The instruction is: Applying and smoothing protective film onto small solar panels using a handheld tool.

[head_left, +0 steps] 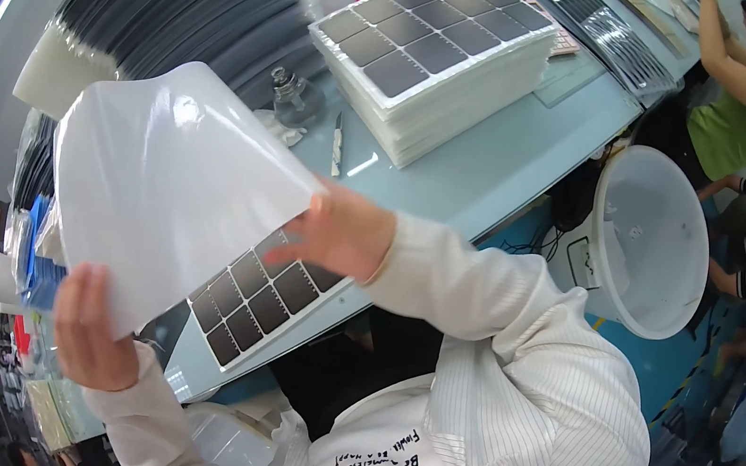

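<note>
Between my hands a glossy, translucent white sheet [162,175] is raised and bowed above the table. My left hand [93,327] is closed on its lower left corner, with fingers in front of the film. At the sheet's right corner, my right hand [340,233] pinches the edge, slightly blurred. Partly hidden beneath lies a panel of dark grey rounded squares with white borders [268,299], near the table's front edge. Farther right stands a tall stack of similar sheets [433,46] with the same dark squares on top.
A craft knife [338,144] and a glass bottle with a metal top [292,93] lie beyond the sheet. Long piles of dark strips [185,6] fill the far left. A white round bin [653,244] stands right of the table [456,187]. Several people work around, one in green [741,123].
</note>
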`<state>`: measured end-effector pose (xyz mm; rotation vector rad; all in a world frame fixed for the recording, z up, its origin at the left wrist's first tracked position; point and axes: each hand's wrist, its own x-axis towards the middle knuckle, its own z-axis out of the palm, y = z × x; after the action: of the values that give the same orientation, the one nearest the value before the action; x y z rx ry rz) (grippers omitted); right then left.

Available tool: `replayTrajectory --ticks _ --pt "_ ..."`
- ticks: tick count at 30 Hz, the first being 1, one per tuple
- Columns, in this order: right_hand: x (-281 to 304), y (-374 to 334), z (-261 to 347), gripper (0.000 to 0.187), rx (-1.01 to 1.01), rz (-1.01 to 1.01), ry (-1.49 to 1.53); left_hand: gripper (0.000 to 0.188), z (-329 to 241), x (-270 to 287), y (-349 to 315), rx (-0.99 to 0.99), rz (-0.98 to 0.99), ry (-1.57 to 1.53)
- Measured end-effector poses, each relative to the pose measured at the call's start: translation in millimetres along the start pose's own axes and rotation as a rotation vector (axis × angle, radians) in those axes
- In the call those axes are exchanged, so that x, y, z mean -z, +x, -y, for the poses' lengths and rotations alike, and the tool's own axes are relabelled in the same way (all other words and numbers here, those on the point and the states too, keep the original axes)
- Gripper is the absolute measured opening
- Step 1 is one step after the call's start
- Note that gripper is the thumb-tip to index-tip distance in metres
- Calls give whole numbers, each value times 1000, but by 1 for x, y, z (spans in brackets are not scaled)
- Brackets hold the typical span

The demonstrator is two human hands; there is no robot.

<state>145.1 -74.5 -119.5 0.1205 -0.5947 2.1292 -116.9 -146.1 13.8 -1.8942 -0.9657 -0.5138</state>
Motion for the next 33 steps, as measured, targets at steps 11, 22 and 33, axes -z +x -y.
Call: replayTrajectory --ticks 11,22,33 --pt "41 -9 11 79 -208 -531 -791 47 -40 -9 -124 176 248 -264" --pt "39 -2 3 95 -123 -530 -1336 45 -46 1 -181 429 297 -400" --pt "38 -6 7 97 -181 -578 -1613 23 -53 2 -192 363 467 -631"
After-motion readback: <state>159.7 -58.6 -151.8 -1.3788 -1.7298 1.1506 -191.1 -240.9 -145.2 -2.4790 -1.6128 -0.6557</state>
